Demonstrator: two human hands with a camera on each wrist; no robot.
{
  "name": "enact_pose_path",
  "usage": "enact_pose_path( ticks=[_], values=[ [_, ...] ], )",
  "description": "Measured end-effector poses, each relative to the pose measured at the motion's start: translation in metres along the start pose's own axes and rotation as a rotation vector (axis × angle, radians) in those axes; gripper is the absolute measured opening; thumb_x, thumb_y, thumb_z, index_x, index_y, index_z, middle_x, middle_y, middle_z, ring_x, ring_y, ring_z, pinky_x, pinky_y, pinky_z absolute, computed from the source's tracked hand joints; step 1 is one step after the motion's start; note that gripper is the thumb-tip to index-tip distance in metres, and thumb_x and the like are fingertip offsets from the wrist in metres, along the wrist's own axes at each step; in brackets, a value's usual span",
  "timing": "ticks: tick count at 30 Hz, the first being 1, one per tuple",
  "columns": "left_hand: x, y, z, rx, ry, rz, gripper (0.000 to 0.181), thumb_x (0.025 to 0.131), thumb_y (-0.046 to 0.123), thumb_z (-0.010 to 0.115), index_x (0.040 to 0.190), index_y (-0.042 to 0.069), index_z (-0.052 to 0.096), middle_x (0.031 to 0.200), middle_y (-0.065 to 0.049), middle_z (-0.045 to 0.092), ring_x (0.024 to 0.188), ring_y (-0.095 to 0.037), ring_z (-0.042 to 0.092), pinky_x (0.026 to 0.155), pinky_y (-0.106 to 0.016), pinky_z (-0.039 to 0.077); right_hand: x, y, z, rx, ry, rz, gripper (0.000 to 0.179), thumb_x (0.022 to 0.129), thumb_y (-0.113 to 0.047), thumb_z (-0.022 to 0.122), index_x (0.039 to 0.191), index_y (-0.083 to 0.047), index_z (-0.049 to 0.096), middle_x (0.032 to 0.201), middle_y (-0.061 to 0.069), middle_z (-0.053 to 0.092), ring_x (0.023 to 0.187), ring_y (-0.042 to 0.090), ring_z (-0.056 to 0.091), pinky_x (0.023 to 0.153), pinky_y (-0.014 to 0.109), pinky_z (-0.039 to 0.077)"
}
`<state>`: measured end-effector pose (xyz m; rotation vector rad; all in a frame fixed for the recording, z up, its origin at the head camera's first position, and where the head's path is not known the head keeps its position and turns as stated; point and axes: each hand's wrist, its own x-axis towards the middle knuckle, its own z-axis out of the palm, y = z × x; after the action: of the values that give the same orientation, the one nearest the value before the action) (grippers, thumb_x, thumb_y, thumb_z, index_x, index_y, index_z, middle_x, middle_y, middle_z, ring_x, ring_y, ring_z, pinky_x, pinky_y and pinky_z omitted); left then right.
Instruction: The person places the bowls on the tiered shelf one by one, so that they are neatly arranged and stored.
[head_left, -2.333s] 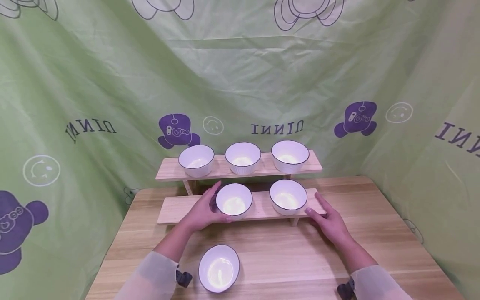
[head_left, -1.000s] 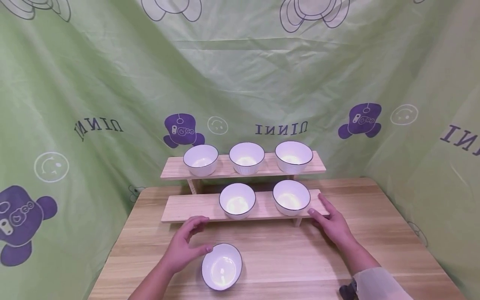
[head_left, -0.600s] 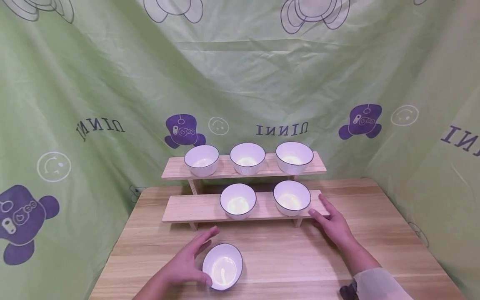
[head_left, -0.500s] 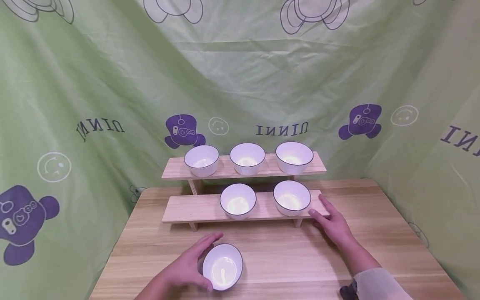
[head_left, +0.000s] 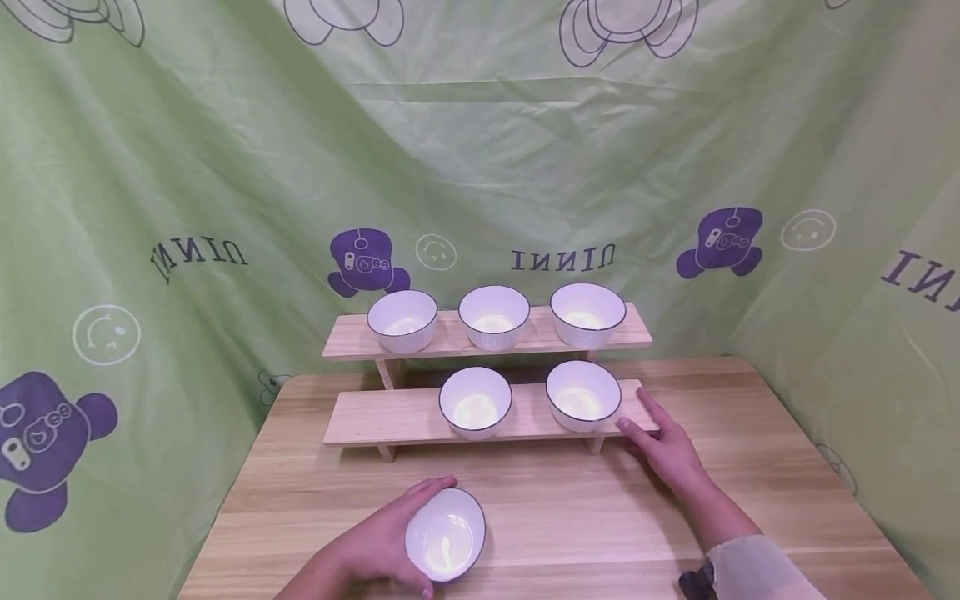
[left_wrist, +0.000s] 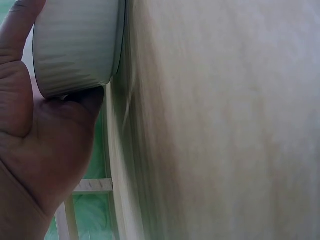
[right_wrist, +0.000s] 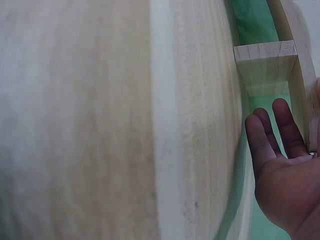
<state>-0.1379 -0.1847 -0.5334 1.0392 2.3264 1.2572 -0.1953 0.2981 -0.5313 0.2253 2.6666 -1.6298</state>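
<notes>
My left hand [head_left: 390, 537] curves round the near bowl [head_left: 446, 535], a white one with a dark rim. Its thumb is at the front of the bowl and its fingers at the back left side. In the left wrist view the ribbed wall of this bowl [left_wrist: 77, 47] sits between thumb and palm. At the right end of the two-tier wooden shelf [head_left: 375, 417], my right hand [head_left: 669, 450] holds the lower board, thumb over its front edge. The right wrist view shows several fingers [right_wrist: 260, 137] stretched under the board.
Two matching bowls, a middle one [head_left: 476, 404] and a right one [head_left: 582, 397], stand on the lower board, whose left part is bare. Three more, including a left one [head_left: 402, 322], line the upper board [head_left: 341, 337]. Green printed cloth [head_left: 480, 167] hangs behind the wooden table [head_left: 540, 517].
My left hand has let go of the middle bowl on the lower board, come back toward me and closed round the near bowl. My right hand has stayed at the shelf's end.
</notes>
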Motion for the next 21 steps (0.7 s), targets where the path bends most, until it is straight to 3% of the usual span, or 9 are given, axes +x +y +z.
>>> enact_pose_path(
  ticks=[4,12,21],
  values=[
    [0.0003,-0.0008,-0.0009,-0.033,-0.017,-0.032,0.135,0.053,0.034,0.106,0.163,0.012,0.03,0.164,-0.009,0.035,0.147,-0.02,0.038,0.122,-0.03,0.03,-0.001,0.0001,-0.0007,-0.009,-0.005,-0.003,0.093,0.095,-0.058,0.07,0.167,-0.033,0.017,0.17,0.021,0.016,0.155,0.044,0.016,0.125,0.06,0.018],
    [-0.0015,0.0009,-0.0029,0.081,0.019,-0.088,0.13,0.054,0.045,0.103,0.162,0.022,0.036,0.159,0.003,0.042,0.142,-0.023,0.045,0.117,-0.04,0.039,-0.0012,0.0005,-0.0008,-0.008,-0.007,-0.003,0.093,0.095,-0.057,0.07,0.167,-0.033,0.017,0.17,0.021,0.015,0.155,0.044,0.017,0.125,0.059,0.02],
    [-0.0033,0.0009,-0.0062,0.086,0.073,-0.078,0.125,0.053,0.044,0.103,0.158,0.02,0.042,0.154,0.004,0.048,0.134,-0.022,0.052,0.112,-0.04,0.044,0.0006,0.0007,-0.0008,0.012,-0.009,-0.005,0.092,0.095,-0.056,0.07,0.167,-0.033,0.017,0.171,0.02,0.014,0.154,0.044,0.019,0.123,0.057,0.025]
  ],
)
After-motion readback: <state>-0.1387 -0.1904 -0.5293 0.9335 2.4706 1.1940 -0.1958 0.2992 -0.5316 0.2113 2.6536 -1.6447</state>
